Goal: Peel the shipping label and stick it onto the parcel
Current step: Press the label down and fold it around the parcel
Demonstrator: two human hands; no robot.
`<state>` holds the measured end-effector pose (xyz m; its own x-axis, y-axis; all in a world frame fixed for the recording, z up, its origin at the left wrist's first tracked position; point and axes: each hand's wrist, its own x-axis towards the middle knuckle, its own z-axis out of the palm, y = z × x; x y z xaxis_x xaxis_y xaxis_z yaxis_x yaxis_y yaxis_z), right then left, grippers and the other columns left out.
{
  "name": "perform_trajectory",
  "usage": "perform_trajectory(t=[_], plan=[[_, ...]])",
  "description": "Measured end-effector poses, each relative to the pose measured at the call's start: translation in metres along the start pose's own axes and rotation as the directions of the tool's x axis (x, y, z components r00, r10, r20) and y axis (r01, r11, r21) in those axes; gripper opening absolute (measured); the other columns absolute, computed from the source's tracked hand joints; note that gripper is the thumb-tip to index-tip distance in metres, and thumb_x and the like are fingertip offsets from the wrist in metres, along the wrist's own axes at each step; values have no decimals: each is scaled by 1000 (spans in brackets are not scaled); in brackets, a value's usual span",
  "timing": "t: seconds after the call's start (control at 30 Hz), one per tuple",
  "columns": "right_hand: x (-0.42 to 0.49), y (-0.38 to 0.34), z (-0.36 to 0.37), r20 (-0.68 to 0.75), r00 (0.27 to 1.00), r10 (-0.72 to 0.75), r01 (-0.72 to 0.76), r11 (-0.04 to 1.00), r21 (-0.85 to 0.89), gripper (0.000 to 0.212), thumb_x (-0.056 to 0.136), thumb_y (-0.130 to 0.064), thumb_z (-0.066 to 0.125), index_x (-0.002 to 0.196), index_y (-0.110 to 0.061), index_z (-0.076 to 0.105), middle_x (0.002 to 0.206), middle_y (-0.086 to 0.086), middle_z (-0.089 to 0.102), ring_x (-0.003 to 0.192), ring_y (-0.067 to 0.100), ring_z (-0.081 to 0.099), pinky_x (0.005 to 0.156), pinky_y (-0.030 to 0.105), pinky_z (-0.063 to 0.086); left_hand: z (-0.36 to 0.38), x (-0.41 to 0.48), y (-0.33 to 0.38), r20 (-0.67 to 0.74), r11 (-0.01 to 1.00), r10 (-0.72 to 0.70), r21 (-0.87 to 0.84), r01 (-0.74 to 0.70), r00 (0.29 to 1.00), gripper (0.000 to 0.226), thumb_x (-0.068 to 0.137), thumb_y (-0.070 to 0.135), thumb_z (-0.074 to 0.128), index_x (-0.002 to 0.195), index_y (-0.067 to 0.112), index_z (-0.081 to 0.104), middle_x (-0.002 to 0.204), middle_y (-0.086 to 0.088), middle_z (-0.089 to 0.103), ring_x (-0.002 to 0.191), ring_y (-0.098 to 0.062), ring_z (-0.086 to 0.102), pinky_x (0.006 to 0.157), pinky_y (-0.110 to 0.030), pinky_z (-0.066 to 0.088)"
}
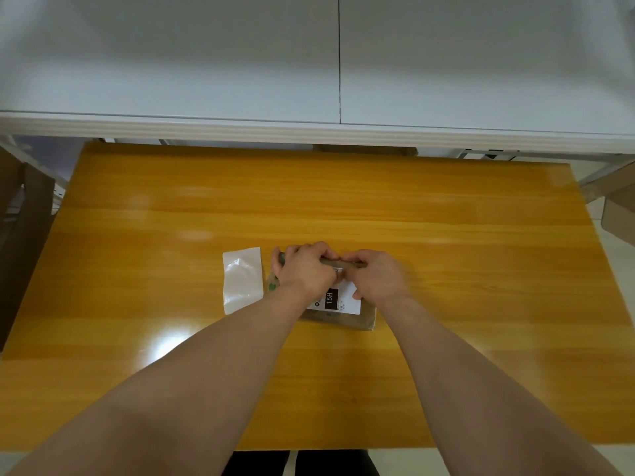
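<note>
A brown parcel (347,321) lies flat at the middle of the wooden table (446,235). A white shipping label (338,302) with a black block reading "15H" lies on its top face. My left hand (304,269) is curled over the parcel's far left part, fingers wrapped around its far edge. My right hand (376,274) is curled over the far right part and presses on the label's upper side. Both hands hide most of the label and the parcel's far half. The shiny white backing sheet (242,280) lies loose just left of the parcel.
A white cabinet or desk edge (309,130) runs along the table's far side. Cardboard boxes stand off the table at the left (24,235) and the right (615,204). The table's near edge (326,448) is close to my body.
</note>
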<state>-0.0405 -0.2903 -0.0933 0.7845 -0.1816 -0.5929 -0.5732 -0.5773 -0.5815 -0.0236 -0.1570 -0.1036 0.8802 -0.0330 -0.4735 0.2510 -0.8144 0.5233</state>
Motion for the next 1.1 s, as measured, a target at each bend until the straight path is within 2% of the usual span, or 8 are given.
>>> perform_trajectory(t=[0.3, 0.5, 0.57, 0.73, 0.8, 0.87, 0.93, 1.1], plan=[[0, 0, 0, -11, 1000, 20, -19, 999, 32, 13, 90, -30, 62, 87, -43, 66, 83, -17, 70, 49, 10, 68, 67, 32, 56, 5, 2, 1, -64, 995, -36, -94, 30, 997, 9, 75, 34, 66, 84, 33, 67, 99, 16, 67, 126, -16, 39, 116, -43, -6], [-3, 2, -4, -26, 1000, -5, 7, 997, 72, 19, 95, -31, 59, 108, -32, 72, 92, -9, 72, 49, 8, 66, 59, 26, 51, 5, 3, 4, -71, 994, -70, -89, 63, 995, 9, 80, 41, 63, 81, 32, 66, 98, 14, 67, 127, -18, 39, 118, -45, -4], [-5, 5, -7, -11, 1000, -11, 12, 997, 79, 27, 91, -36, 65, 116, -29, 68, 100, -6, 70, 56, 12, 68, 64, 28, 54, 3, 4, 7, -49, 993, -85, -83, 81, 995, 9, 80, 35, 61, 85, 32, 68, 99, 12, 67, 127, -18, 38, 119, -45, -4], [-12, 11, -18, 28, 998, -48, 49, 998, -33, 58, 85, -26, 74, 138, -28, 53, 134, -2, 59, 105, 22, 63, 93, 42, 54, -7, 7, 6, -76, 979, -176, -116, 166, 982, 12, 80, 37, 64, 89, 30, 69, 100, 8, 68, 127, -20, 42, 119, -45, 2], [-12, 9, -21, 24, 998, -57, 56, 998, 12, 57, 87, -21, 72, 140, -26, 51, 140, 1, 55, 110, 25, 62, 95, 43, 53, -10, 6, 3, -92, 976, -186, -135, 173, 978, 14, 82, 40, 64, 91, 30, 68, 101, 7, 68, 127, -21, 41, 119, -46, 4], [-12, 5, -19, 46, 996, -78, 76, 996, 41, 53, 89, -20, 70, 139, -26, 52, 140, 0, 55, 100, 23, 61, 94, 39, 53, -12, 4, 1, -82, 982, -148, -127, 137, 986, 17, 82, 43, 64, 95, 31, 68, 104, 9, 68, 129, -21, 39, 120, -48, 1], [-10, 1, -16, 85, 990, -114, 112, 993, 25, 54, 88, -19, 71, 139, -27, 52, 136, -3, 57, 96, 18, 57, 89, 31, 50, -14, -1, 1, -20, 995, -73, -72, 72, 997, 29, 79, 43, 67, 107, 37, 64, 115, 12, 64, 136, -18, 31, 119, -53, -9], [-7, 0, -12, 154, 980, -129, 130, 992, 6, 71, 80, -6, 76, 142, -27, 49, 135, -4, 57, 114, 15, 54, 88, 25, 45, -21, -10, -2, 138, 991, 45, 120, -62, 989, 70, 71, 41, 76, 134, 44, 47, 143, 9, 46, 146, -20, 18, 113, -61, -18]])
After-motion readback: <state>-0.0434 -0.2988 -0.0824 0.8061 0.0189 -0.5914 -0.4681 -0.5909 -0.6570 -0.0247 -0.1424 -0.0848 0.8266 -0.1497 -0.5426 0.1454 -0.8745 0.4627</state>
